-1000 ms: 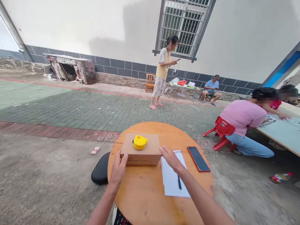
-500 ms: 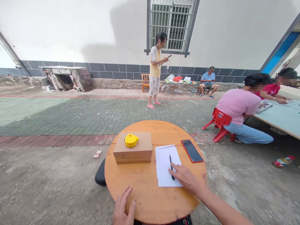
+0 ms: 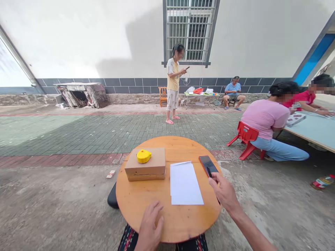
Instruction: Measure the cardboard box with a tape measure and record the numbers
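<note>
My right hand (image 3: 224, 191) is closed on a black pen (image 3: 209, 172) and hovers at the right side of the round wooden table (image 3: 146, 193). Behind the pen lies a dark phone with a red edge (image 3: 206, 163), partly covered by the hand. White sheets of paper (image 3: 185, 184) lie left of that hand. At the table's near edge rests my left hand (image 3: 152, 223), its fingers stretched out and holding nothing. A yellow tape measure (image 3: 143, 156) sits on top of a brown cardboard box (image 3: 146, 169) at the table's left.
A person (image 3: 174, 83) stands beyond the table, looking at a phone. To the right, a person in pink (image 3: 267, 115) sits on a red chair (image 3: 247, 134) beside a pale table (image 3: 319, 130). A bottle (image 3: 323, 182) lies on the ground. A black seat (image 3: 113, 197) shows at left.
My right hand has picked the pen up off the paper and moved right, near the phone. My left hand has shifted right and slightly up along the table's edge.
</note>
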A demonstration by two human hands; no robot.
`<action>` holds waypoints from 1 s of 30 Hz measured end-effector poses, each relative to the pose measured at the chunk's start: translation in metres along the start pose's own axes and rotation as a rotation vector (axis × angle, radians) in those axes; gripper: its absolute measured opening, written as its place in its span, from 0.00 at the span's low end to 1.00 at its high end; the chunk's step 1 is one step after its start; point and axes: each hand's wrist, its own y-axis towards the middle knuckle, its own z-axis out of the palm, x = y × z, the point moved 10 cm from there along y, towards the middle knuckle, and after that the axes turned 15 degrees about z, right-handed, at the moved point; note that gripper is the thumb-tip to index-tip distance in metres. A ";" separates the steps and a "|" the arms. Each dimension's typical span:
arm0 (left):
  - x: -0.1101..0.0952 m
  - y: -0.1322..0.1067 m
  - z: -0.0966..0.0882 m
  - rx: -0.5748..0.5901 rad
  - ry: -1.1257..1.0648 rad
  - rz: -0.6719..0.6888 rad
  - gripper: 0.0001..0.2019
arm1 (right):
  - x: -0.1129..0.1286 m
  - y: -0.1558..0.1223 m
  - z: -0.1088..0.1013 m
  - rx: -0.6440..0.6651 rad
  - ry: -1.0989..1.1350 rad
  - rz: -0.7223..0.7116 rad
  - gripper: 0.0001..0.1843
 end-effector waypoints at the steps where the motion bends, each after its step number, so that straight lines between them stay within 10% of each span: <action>1: -0.003 0.010 0.006 0.025 0.012 -0.022 0.21 | -0.011 0.000 0.004 0.078 0.094 0.082 0.11; 10: -0.027 0.069 0.048 0.124 0.081 -0.002 0.30 | -0.054 -0.005 0.050 0.180 0.281 0.269 0.15; 30: 0.004 0.049 0.063 -0.122 0.183 0.036 0.26 | -0.064 -0.009 0.072 0.278 0.385 0.321 0.13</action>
